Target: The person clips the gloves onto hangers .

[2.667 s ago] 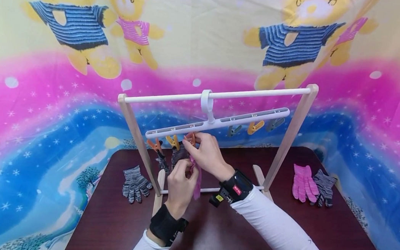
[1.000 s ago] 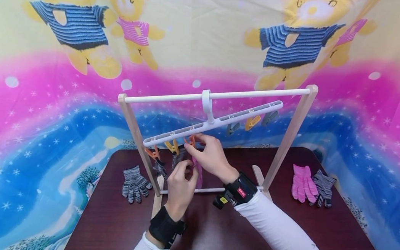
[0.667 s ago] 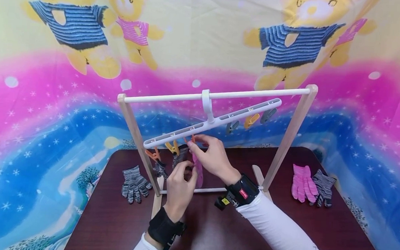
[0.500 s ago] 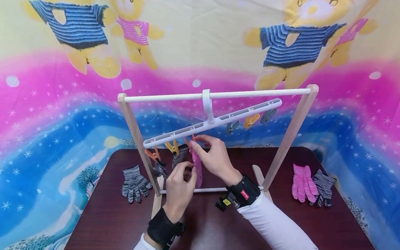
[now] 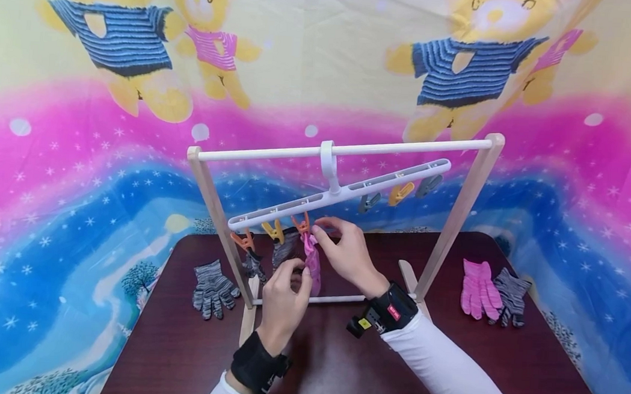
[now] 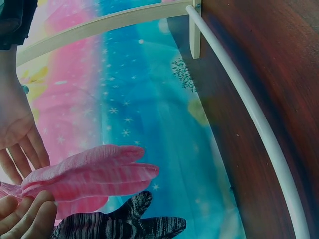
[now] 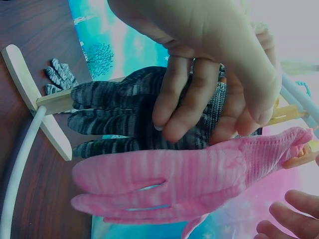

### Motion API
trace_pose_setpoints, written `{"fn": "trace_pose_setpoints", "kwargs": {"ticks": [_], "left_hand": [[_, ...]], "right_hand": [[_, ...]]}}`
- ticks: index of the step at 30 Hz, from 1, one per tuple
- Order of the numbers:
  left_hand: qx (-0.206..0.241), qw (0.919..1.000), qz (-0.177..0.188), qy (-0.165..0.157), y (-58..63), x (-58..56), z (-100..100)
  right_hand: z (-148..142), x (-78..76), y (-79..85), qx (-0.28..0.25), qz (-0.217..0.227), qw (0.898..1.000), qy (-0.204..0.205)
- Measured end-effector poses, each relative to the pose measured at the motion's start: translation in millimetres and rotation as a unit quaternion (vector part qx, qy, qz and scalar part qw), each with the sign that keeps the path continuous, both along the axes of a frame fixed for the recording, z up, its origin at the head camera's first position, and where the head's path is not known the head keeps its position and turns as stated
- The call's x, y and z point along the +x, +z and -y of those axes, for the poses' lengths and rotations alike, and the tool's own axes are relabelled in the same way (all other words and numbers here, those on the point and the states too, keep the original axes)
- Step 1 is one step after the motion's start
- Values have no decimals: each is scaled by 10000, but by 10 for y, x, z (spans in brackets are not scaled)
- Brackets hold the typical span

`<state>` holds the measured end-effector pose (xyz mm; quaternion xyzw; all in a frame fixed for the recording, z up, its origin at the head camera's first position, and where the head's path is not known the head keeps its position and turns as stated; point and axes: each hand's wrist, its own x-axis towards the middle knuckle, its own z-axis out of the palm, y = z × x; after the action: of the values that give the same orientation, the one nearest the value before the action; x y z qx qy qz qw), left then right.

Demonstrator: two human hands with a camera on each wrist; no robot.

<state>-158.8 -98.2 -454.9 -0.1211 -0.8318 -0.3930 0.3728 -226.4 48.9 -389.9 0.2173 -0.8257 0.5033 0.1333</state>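
A pink knit glove (image 5: 312, 272) hangs by its cuff from an orange clip (image 5: 301, 224) on the white hanger (image 5: 335, 193). My right hand (image 5: 350, 253) is just right of this clip, fingers relaxed and apart from it. Lower down, my left hand (image 5: 285, 294) is beside the pink glove, thumb and index finger parted. In the right wrist view, the left hand (image 7: 214, 64) overlaps a dark striped glove (image 7: 107, 122) hanging next to the pink one. That striped glove hangs from a yellow clip (image 5: 273, 231). Another dark glove (image 5: 254, 265) hangs from the leftmost orange clip (image 5: 243, 241).
The hanger tilts down to the left on the rack's top rod (image 5: 405, 149). Grey and yellow clips (image 5: 400, 194) hang on its right half. On the table (image 5: 332, 367) lie a striped glove (image 5: 214, 288) at left, and a pink glove (image 5: 480, 289) partly over another striped one at right.
My right hand has let go of the orange clip and moved slightly right and away. The left hand's finger and thumb have parted from the pink glove. The hanger's left end has dipped since the earliest frame.
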Motion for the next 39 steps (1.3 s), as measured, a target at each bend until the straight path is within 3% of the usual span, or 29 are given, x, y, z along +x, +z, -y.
{"fn": "trace_pose_setpoints", "kwargs": {"ticks": [16,26,33,39], "left_hand": [[-88,9998,182,25,-82,48,26],[-322,9989,238,225,-168,81,27],[-711,9957,99,592,-236,117,32],[-805,9946,88,643,-286,144,26]], "right_hand": [[-132,14,-212,-120,176,9996,-165],[-176,33,-353,-104,167,9993,-320],[-209,83,-449,55,159,9989,-438],[-251,110,-557,243,128,9981,-545]]}}
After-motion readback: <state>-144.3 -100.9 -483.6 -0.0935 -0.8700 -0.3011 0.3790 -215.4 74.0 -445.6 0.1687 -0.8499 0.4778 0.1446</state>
